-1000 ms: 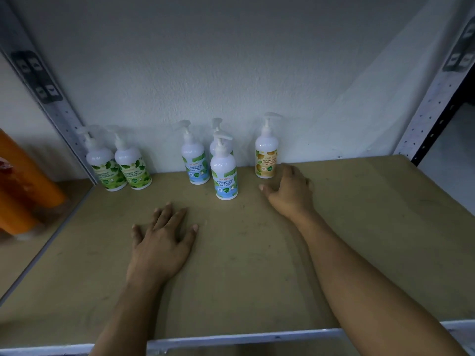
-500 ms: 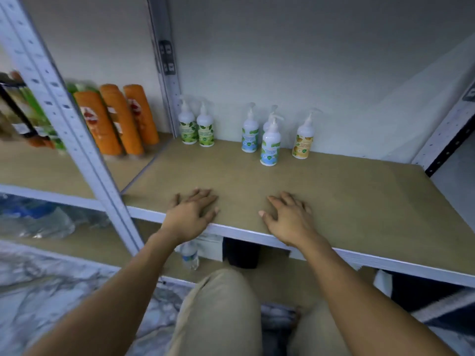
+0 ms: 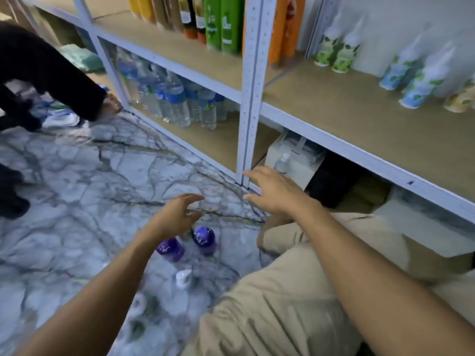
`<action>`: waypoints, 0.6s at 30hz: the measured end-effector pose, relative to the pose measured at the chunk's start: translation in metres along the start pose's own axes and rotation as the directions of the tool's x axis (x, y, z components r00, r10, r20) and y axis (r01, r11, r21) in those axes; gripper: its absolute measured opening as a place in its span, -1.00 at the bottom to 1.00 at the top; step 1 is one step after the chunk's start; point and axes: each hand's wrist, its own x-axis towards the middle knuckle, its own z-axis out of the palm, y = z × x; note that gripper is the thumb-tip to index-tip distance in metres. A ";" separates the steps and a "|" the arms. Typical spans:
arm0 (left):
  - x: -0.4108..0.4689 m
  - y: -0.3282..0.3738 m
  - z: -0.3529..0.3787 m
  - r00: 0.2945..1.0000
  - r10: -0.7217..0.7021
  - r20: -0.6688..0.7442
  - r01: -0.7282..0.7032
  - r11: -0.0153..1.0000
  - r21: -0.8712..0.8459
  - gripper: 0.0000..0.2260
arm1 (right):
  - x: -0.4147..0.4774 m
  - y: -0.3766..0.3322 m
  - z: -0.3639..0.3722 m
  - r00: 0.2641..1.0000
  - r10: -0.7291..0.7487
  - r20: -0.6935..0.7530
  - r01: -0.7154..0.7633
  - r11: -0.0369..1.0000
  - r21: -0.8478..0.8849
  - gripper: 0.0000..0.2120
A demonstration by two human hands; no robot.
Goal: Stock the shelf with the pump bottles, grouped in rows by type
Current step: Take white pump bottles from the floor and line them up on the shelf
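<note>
Just the one head cam here
Wide-angle, tilted down at the marble floor [image 3: 77,188], shelf [image 3: 334,116] close on the right.

Both bare forearms are stretched forward from the lower edge of the view. The left hand [image 3: 177,214] is held palm down, its fingers loosely curved and spread apart. The right hand [image 3: 275,194] is held slightly farther ahead, with its fingers extended and parted.

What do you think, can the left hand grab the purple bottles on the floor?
Probably yes. The left hand hovers open just over the purple bottles, with nothing between them that I can see.
</note>
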 end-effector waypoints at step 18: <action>-0.193 -0.188 0.091 0.871 -0.463 0.166 0.485 0.865 -0.133 -0.64 | 0.060 -0.175 0.220 0.711 -0.151 0.687 0.260 0.964 -0.057 -0.45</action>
